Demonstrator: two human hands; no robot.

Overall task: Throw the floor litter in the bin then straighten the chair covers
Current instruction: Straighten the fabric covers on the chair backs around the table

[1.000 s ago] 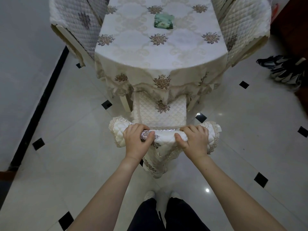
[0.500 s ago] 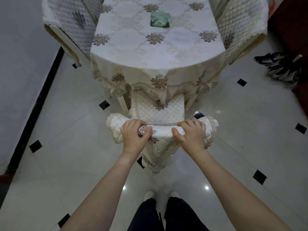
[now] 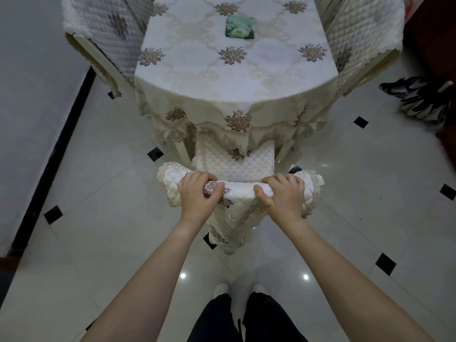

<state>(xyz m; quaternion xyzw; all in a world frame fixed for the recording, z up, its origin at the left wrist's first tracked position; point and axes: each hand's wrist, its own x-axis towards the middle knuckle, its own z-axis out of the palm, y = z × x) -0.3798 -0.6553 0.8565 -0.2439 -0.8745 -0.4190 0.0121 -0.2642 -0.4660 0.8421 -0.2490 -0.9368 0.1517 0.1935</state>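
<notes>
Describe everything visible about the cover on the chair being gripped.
The chair cover is cream quilted fabric stitched in a diamond pattern, with brown floral embroidery and a lace-trimmed edge. It wraps over the top of the chair's backrest and hangs down behind in a lace-edged point. The left hand and right hand each clench it on the top rail, bunching the cloth. A matching quilted seat pad lies beyond, tucked partly under the tablecloth.

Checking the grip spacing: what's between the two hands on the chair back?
In the head view, only a bare stretch of the quilted chair cover spans from the left hand to the right hand; nothing else sits there.
</notes>
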